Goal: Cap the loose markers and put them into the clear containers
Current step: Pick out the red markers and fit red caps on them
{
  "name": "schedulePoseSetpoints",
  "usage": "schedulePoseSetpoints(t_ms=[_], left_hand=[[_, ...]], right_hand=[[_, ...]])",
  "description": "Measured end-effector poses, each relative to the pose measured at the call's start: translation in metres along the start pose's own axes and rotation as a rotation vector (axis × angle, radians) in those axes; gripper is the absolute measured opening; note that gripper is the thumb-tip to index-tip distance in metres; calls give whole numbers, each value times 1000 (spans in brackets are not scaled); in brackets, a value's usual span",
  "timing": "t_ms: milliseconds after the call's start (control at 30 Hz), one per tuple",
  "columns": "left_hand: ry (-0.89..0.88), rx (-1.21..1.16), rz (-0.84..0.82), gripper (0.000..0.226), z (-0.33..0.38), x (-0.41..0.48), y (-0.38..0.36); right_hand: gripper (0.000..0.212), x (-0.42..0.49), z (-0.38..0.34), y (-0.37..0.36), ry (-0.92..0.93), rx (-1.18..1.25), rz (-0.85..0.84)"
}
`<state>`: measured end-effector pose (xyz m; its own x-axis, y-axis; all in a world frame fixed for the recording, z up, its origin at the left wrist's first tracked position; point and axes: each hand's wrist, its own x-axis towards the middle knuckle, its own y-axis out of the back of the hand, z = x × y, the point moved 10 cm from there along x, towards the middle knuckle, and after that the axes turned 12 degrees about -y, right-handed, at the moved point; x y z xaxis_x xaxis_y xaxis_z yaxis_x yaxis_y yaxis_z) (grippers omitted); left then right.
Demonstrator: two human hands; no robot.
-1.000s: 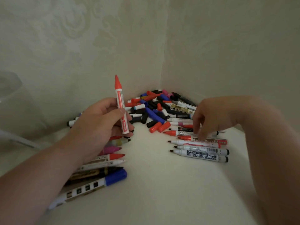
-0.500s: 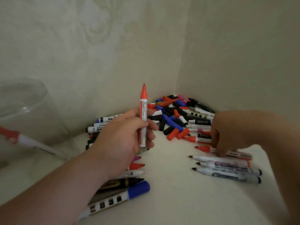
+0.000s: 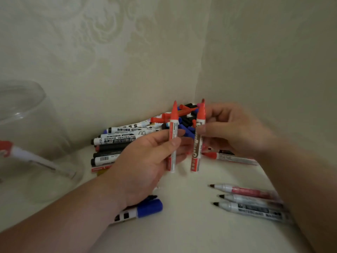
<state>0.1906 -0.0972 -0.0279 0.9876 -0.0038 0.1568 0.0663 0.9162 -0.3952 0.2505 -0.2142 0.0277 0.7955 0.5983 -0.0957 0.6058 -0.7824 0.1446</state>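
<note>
Both hands are up over the white table (image 3: 184,227), each with a marker. The left hand (image 3: 145,161) pinches a slim red marker (image 3: 173,133) between thumb and fingertips, holding it upright with its red pointed cap on top. Just beside it, the right hand (image 3: 233,132) grips a second red marker (image 3: 198,143), also upright and red end up. This one is blurred, so I cannot say whether that end is a cap. The two markers stand side by side, close together but apart.

Far left stands the clear container (image 3: 27,128), with one red-and-white marker (image 3: 36,159) leaning inside it. In the corner behind the hands lies a heap of loose caps (image 3: 187,120), red, blue and black. To its left, stacked markers (image 3: 116,141) lie in a row, partly hidden by the left hand. Under the left wrist sits a blue-capped marker (image 3: 148,209). At lower right three uncapped markers (image 3: 251,199) lie parallel with their tips pointing left, and another red-capped marker (image 3: 233,158) lies flat below the right hand.
</note>
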Motion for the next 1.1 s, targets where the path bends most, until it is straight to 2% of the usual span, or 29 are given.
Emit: schedulePoseSetpoints(t_ms=[67,167,233,367,467,600,867,1000,1100], left_hand=[[-26,140,-18,34,0,0,5],[-41,274,-16,32,0,-2,8],[-51,315,-1,30,3,-3,7],[-59,371,3,34,4,-3,6],[-52,403,-29,29,1,-2,5],[-82,486,-108,28,3,1,0],[-78,558,-183,34,2,1,-5],[-141,599,-79,31,14,2,2],[-196,616,-18,26,23,3,5]], right_hand=[[16,4,6,-9,54,-22,6],[9,8,9,-12,102,3,42],[4,9,9,-12,110,24,20],[11,7,8,-19,79,-4,-59],[15,5,8,-19,72,-85,-48],[9,4,6,-15,70,-117,-51],[21,-2,-1,-16,78,-147,-65],[30,-3,-3,-16,30,-322,-4],[47,-19,-21,7,-34,-648,82]])
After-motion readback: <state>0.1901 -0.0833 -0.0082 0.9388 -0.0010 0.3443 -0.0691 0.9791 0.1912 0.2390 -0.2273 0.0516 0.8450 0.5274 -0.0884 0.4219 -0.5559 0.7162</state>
